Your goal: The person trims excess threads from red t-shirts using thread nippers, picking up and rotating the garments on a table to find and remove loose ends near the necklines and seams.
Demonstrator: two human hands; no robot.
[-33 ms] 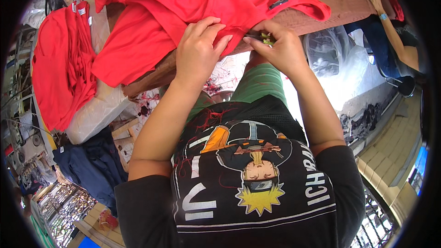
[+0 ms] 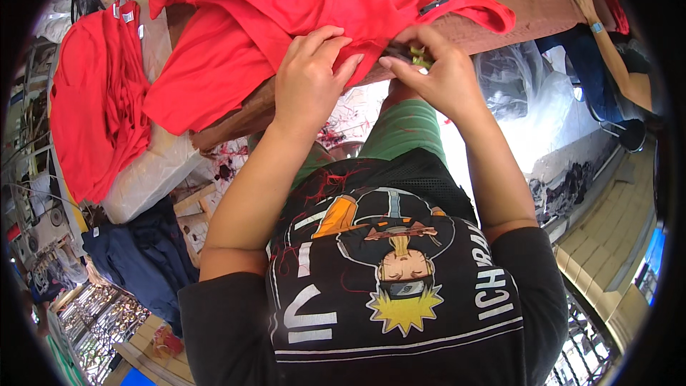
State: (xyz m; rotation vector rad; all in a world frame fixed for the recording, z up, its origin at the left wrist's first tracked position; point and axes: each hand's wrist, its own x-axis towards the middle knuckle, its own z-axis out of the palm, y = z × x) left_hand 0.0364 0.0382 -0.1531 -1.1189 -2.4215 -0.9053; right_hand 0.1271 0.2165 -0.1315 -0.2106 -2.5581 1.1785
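Observation:
A red shirt (image 2: 286,11) lies spread over the brown-covered table, its near edge hanging over the front. My left hand (image 2: 312,64) is closed on that edge, the thumb and fingers pinching the cloth. Just to the right, my right hand (image 2: 443,68) grips a small pair of thread snips (image 2: 419,57), dark with yellow-green parts. The snips' dark end points toward the pinched cloth, but the fingers partly hide it. A dark label (image 2: 434,6) shows on the shirt beyond my right hand.
More red shirts (image 2: 100,100) are heaped at the left, above dark blue garments (image 2: 146,257). Clear plastic bags (image 2: 511,82) hang under the table's right side. Another person's arm (image 2: 607,43) rests at the far right edge. Red thread scraps litter the floor and my lap.
My right hand has shifted very slightly toward the right, and more of the snips shows between its fingers. My left hand and the shirt stay nearly in place.

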